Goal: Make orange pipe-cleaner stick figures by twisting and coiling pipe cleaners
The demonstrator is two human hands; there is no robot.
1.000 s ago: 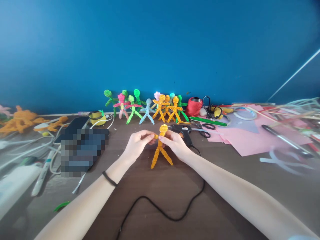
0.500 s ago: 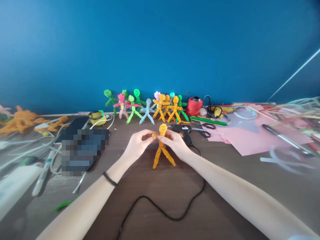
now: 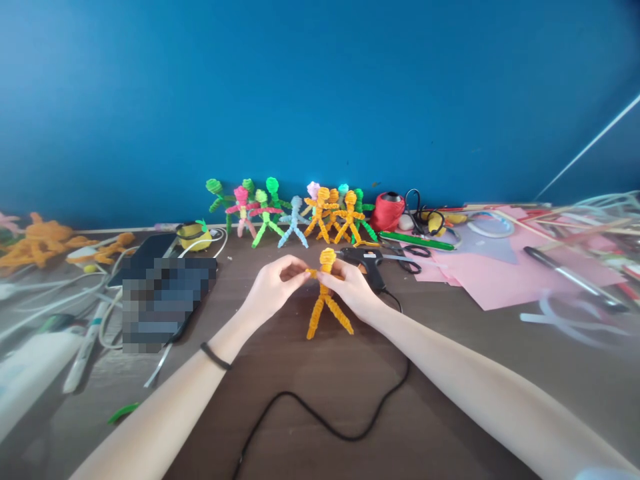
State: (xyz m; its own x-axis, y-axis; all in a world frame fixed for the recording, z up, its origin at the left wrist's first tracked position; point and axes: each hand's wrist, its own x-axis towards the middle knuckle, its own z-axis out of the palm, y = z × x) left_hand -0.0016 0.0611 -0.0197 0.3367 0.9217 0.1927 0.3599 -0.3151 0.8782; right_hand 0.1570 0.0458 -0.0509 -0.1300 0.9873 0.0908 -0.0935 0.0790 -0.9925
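Observation:
An orange pipe-cleaner figure [image 3: 327,261] with a coiled head and two spread legs is held upright between my hands. My left hand [image 3: 278,283] pinches the end of its arm on the left side. Around its upper body my right hand [image 3: 353,287] is closed, with the thumb across the chest; the other arm is hidden behind these fingers. Just past my right hand lies a black glue gun [image 3: 369,261]. Its black cord [image 3: 320,419] winds over the table toward me.
Several coloured pipe-cleaner figures [image 3: 297,220] stand along the blue wall. Red yarn [image 3: 387,212], a green pen [image 3: 417,241], scissors [image 3: 411,265] and pink paper [image 3: 495,287] lie to the right. A phone [image 3: 193,287], cables and a marker [image 3: 85,353] are on the left.
My left hand has shifted very slightly, still pinching the figure's arm. The figure and my right hand are almost where they were.

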